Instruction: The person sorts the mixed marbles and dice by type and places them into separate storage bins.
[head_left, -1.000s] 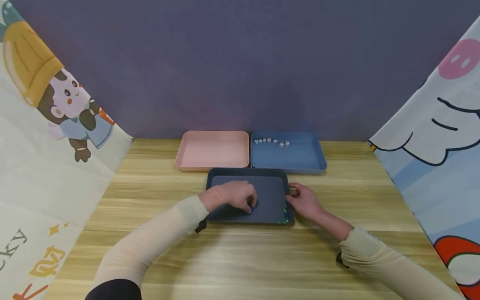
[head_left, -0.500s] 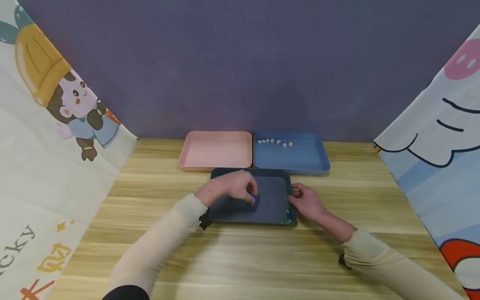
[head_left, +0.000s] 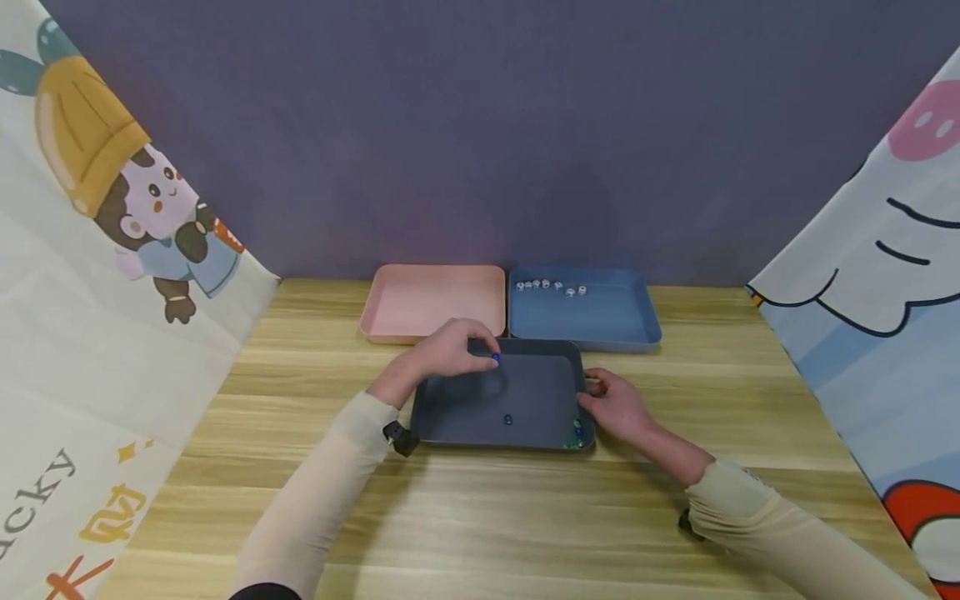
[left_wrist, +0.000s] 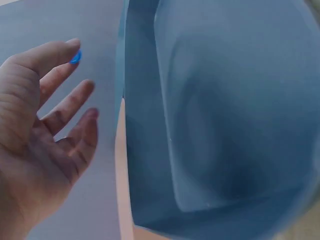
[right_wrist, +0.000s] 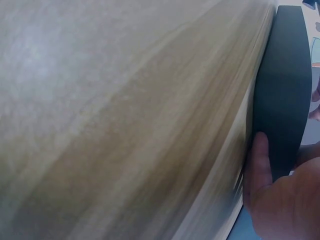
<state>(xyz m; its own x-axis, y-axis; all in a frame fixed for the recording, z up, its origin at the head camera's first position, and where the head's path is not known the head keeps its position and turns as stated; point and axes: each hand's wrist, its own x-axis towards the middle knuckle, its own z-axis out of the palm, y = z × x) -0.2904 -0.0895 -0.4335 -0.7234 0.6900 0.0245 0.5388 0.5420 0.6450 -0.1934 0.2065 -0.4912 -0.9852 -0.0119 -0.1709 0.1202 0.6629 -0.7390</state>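
Observation:
My left hand [head_left: 452, 348] pinches a small shiny blue piece [head_left: 496, 357] between thumb and forefinger, above the far part of a dark grey tray [head_left: 457, 432]. In the left wrist view, the same blue piece [left_wrist: 76, 57] shows at the fingertips, with the other fingers spread loosely. My right hand [head_left: 617, 406] grips the tray's right wall; in the right wrist view one finger lies along the outside of the dark wall [right_wrist: 282, 85]. Another small blue piece [head_left: 507, 419] lies on the tray floor. Several green and blue pieces [head_left: 577, 429] sit in its near right corner.
Behind the dark tray stand a pink tray [head_left: 435, 300] on the left and a blue tray [head_left: 592, 321] on the right. Several white dice [head_left: 545, 284] lie along the blue tray's far side. The wooden table [head_left: 465, 508] meets a dark backdrop [head_left: 480, 142] and printed side sheets.
My left hand has lifted the blue piece off the dark tray and moved it away from me, towards the far rim. The right hand has kept its place on the tray.

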